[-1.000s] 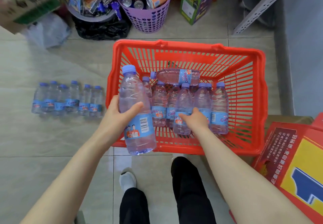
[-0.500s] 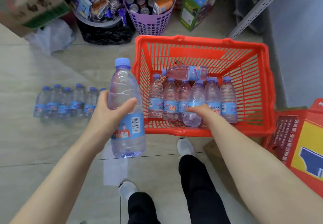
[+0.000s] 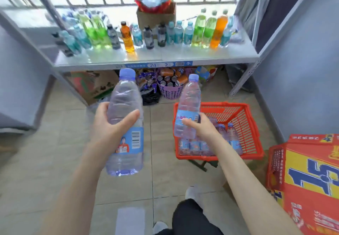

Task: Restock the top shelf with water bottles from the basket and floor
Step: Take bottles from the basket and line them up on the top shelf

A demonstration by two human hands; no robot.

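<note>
My left hand (image 3: 111,122) grips a large clear water bottle (image 3: 124,143) with a blue cap and blue label, held upright over the floor. In my right hand (image 3: 201,126) is a smaller water bottle (image 3: 189,104), also upright, lifted above the left end of the red basket (image 3: 245,130). Several small water bottles (image 3: 200,145) still stand inside the basket. Ahead, the top shelf (image 3: 156,56) carries a row of green, orange, dark and blue-labelled drink bottles toward its back, with bare surface along its front.
Under the shelf sit a purple basket of cans (image 3: 171,85), a black bag of snacks (image 3: 148,91) and a cardboard box (image 3: 93,86). Red and yellow cartons (image 3: 310,176) are stacked at my right. A shelf post (image 3: 244,76) stands right of the basket. My legs and shoes show below.
My right hand has lifted a small bottle out of the basket. Both bottles have risen, and my view has tilted up from the floor to the shelf.
</note>
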